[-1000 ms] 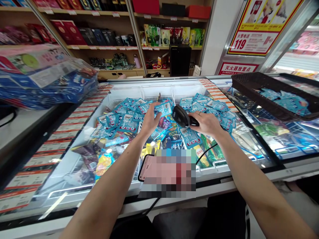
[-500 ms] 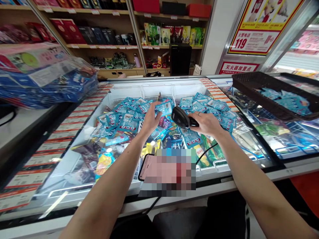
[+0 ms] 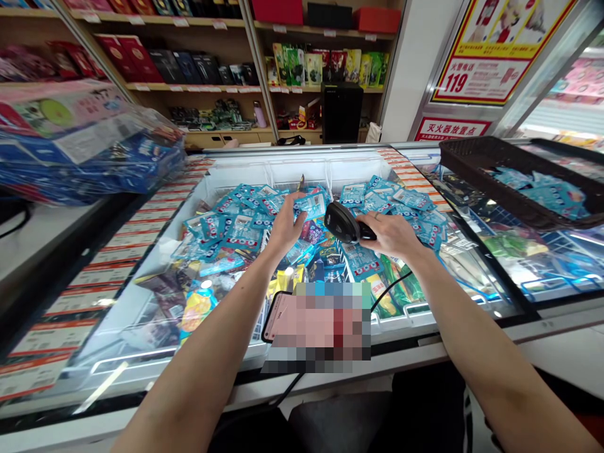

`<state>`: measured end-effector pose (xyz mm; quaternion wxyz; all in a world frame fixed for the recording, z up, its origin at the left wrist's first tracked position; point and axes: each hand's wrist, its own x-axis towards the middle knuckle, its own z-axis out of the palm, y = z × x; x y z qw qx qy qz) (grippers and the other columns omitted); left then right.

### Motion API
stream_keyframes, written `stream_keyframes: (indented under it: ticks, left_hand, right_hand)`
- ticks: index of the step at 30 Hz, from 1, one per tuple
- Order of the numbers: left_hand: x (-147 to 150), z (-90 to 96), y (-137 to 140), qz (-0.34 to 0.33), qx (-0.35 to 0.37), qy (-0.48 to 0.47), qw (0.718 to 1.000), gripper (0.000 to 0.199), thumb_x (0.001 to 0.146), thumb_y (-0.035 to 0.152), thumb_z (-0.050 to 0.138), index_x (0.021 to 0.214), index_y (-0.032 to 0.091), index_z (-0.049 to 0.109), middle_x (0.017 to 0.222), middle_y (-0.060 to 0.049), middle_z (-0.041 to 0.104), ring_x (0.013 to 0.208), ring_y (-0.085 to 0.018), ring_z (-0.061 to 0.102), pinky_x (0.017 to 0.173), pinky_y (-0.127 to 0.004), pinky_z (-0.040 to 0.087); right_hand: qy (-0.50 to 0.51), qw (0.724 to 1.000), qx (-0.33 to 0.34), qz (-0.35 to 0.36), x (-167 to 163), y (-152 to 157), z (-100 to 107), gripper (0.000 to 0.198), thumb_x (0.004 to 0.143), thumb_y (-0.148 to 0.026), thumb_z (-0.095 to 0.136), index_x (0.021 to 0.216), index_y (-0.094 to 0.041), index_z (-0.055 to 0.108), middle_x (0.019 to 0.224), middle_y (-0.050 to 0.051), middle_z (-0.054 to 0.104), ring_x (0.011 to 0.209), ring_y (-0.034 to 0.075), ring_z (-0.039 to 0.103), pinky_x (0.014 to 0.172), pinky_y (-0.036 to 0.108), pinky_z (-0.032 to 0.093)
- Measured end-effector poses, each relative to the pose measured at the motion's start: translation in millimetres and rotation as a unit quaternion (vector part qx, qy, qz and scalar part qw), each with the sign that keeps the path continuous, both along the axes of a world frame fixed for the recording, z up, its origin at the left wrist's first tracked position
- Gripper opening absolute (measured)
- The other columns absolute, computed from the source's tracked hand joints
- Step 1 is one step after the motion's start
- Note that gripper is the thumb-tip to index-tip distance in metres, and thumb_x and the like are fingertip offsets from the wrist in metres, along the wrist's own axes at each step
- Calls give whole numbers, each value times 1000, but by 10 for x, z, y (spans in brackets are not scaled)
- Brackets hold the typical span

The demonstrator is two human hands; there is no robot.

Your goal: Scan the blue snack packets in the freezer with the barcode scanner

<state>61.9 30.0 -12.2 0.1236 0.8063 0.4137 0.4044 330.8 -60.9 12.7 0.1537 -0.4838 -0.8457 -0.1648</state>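
Observation:
My left hand (image 3: 288,221) is closed on a blue ice cream packet (image 3: 312,205), held over the freezer with its white barcode label facing up. In my right hand (image 3: 387,233) is a black barcode scanner (image 3: 340,221), its head close to that packet's right side. A dark cable (image 3: 392,287) hangs below my right hand. Many similar blue packets (image 3: 242,231) lie in the freezer on both sides of my hands. Below them, at the front, lies a phone (image 3: 278,319), largely covered by a pixelated patch.
At right a brown basket (image 3: 512,217) holds several blue packets. Plastic-wrapped boxes (image 3: 89,145) stand at left on the freezer edge. Strips of price labels (image 3: 106,274) run along the glass. Behind are stocked shelves (image 3: 189,88) and a black box-like unit (image 3: 340,113).
My hands, the packet and the scanner stay in place. At the lower right, a red-orange patch beyond my right arm has mostly gone from view.

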Motion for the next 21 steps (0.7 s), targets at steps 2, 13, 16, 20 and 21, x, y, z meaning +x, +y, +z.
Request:
stream_keyframes:
  ticks: [2, 13, 16, 20, 21]
  left_hand:
    - [-1, -3, 2, -1, -1, 1, 1000, 42, 89, 32, 46, 128, 20, 39, 133, -12, 49, 116, -23, 51, 101, -38, 39]
    - [14, -3, 6, 4, 41, 22, 999, 39, 89, 29, 45, 127, 21, 39, 127, -12, 51, 118, -23, 50, 100, -38, 40]
    - [21, -2, -6, 56, 80, 37, 995, 41, 86, 27, 49, 125, 19, 43, 122, -13, 51, 119, -26, 47, 100, -41, 39]
    - [33, 32, -94, 178, 96, 47, 978, 49, 81, 22, 53, 129, 21, 44, 133, -15, 41, 127, -34, 37, 103, -52, 32]
    - [37, 46, -121, 189, 96, 52, 976, 50, 81, 22, 52, 130, 23, 44, 138, -15, 38, 131, -35, 33, 104, -54, 29]
  right_hand:
    - [-3, 1000, -2, -1, 2, -2, -3, 38, 86, -39, 52, 118, -20, 53, 100, 6, 67, 82, 18, 62, 60, 26, 33]
    - [11, 1000, 2, -4, 22, 14, -28, 42, 86, -40, 52, 123, -19, 51, 104, 8, 66, 83, 20, 61, 61, 27, 35]
    - [17, 1000, 6, -16, 31, 19, -41, 43, 86, -40, 53, 123, -19, 52, 104, 8, 67, 82, 20, 61, 61, 27, 35]
    - [19, 999, 9, -29, 31, 10, -28, 43, 86, -42, 52, 122, -19, 53, 103, 7, 67, 83, 20, 62, 61, 27, 35]
    - [20, 999, 6, -31, 30, 7, -20, 43, 86, -43, 52, 122, -19, 52, 104, 7, 66, 84, 20, 62, 62, 27, 35]
